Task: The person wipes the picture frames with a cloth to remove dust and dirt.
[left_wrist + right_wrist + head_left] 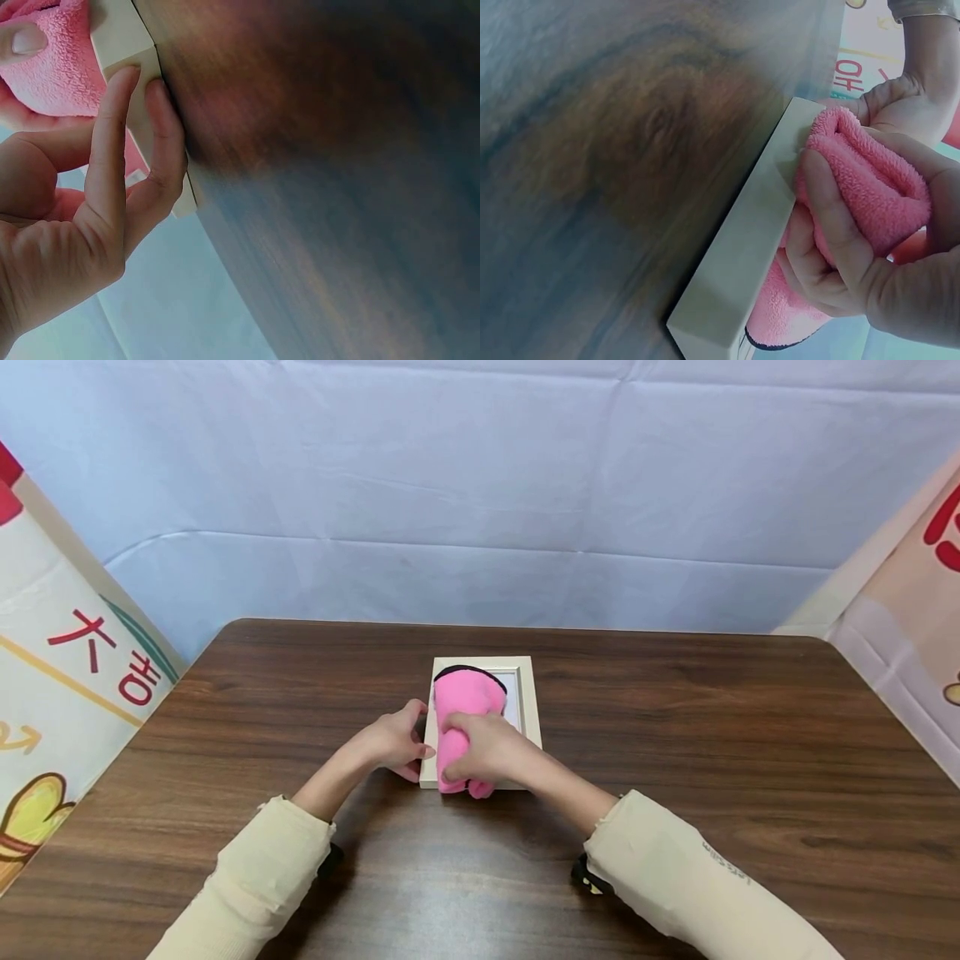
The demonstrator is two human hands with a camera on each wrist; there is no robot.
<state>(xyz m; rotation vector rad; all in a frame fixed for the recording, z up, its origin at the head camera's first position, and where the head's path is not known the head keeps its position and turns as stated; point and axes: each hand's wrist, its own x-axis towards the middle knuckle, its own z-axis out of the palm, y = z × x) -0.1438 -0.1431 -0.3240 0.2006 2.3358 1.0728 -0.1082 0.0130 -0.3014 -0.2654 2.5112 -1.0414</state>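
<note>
In the head view, a picture frame (533, 710) with a pale border lies flat on the table. A folded pink fleecy cloth (467, 689) with a dark edge lies over its left part. My right hand (489, 745) grips the cloth from the right, thumb and fingers bent round it; the right wrist view shows the bunched cloth (870, 180) against the frame's side (735, 240). My left hand (393, 742) holds the frame's left edge. Two of its fingertips press the frame's outer side (139, 112) in the left wrist view. The cloth covers much of the frame's inside.
The brown wood-grain table (712, 735) extends around the frame on all sides. Behind it hangs a pale blue-white cloth backdrop (450, 485). Printed sheets with red characters stand at the left (82, 668) and right. Both forearms wear cream sleeves (258, 868).
</note>
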